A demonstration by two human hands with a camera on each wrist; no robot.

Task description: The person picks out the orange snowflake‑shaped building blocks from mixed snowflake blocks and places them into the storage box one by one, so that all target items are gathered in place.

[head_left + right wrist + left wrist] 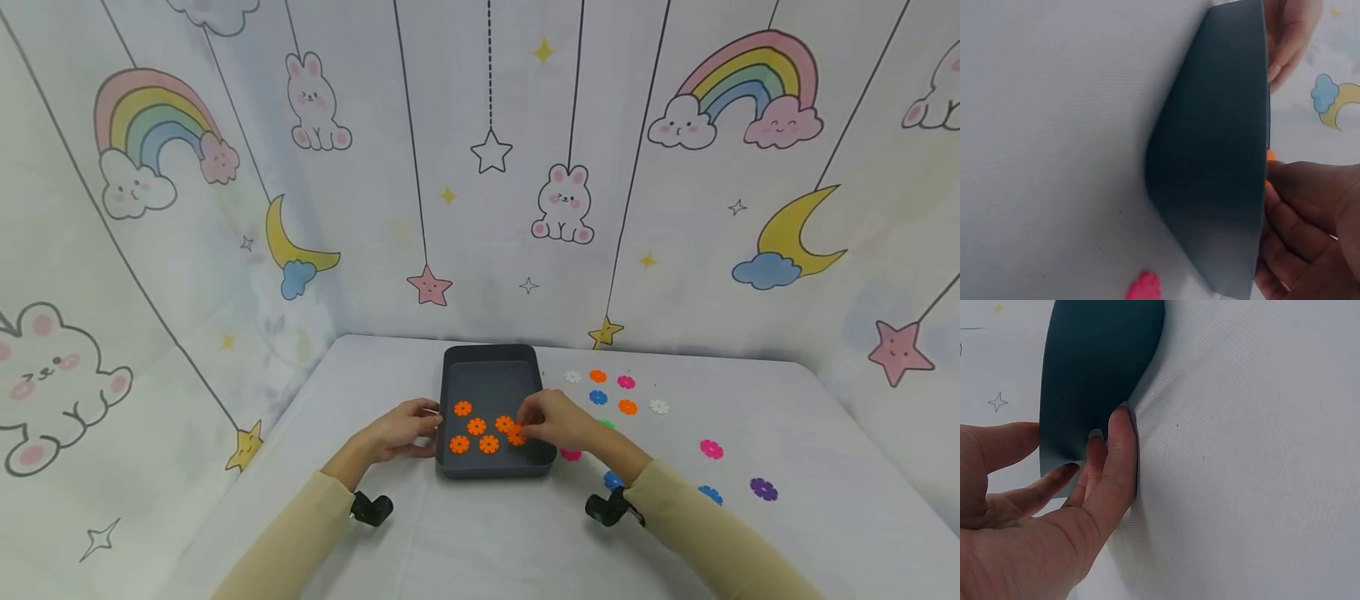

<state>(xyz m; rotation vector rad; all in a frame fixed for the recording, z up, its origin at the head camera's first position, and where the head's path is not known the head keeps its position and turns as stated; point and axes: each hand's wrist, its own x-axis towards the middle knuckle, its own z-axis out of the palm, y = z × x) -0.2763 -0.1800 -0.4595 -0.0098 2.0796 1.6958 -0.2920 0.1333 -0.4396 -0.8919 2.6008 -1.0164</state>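
Note:
A dark grey rectangular tray (491, 379) stands on the white table, with several orange flower-shaped discs (476, 427) lying in its near half. Against the tray's left wall rests my left hand (405, 429), its fingertips touching the outer side, as the left wrist view shows (1054, 531). My right hand (558, 417) reaches over the right rim and pinches an orange flower-shaped disc (516, 436) between thumb and fingers. That disc overlaps another orange one in the head view. In the right wrist view the tray's wall hides most of what the right fingers (1297, 228) hold.
Right of the tray lie several loose flower discs: pink (711, 450), purple (763, 489), blue (597, 397), white (659, 407) and orange (627, 407). Some sit partly under the right forearm. A patterned curtain (491, 208) hangs behind the table.

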